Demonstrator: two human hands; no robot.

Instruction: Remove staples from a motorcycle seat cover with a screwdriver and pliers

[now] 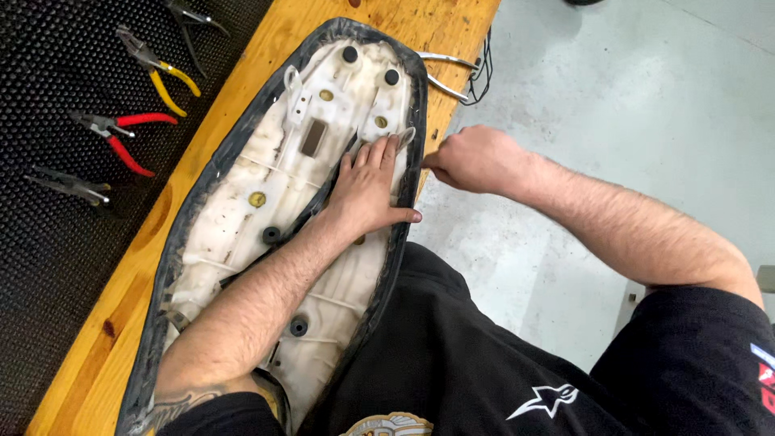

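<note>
Left grip flat on seat base.

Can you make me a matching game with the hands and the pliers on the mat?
Things:
1. left hand
2. right hand
3. red pliers
4. yellow pliers

Places:
A. on the black mat, nearer the top
B. flat on the seat's white underside
C. at the seat's edge, pinching the black cover
D. on the mat, below the other colourful pair

Pairs: 1-B, 2-C, 3-D, 4-A
</note>
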